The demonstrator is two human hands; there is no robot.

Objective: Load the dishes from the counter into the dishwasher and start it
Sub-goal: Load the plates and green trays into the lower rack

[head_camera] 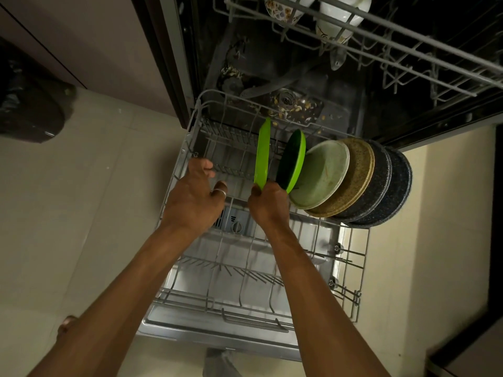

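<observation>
My right hand (268, 205) is clamped on the plate (262, 156): thumb and fingers (255, 192) pinch its near bottom edge, closed tight on it. The plate is lime green and stands upright, seen edge-on, rising away from my fingertips over the rack (183, 155). My left hand (196, 194), just left of the right one, is loosely curled with the thumb apart and holds nothing; I cannot tell whether its fingertips touch the rack wire. Just right of my right fingers leans a bowl (292, 159), dark green inside with a lime rim, close to the plate. Beyond it a row of tilted dishes overlaps: a pale one (321, 175), tan speckled ones (353, 183), dark speckled ones (389, 189). Past my fingertips, food scraps lie around the filter (287, 100); cups (334, 20) sit in the upper rack above.
</observation>
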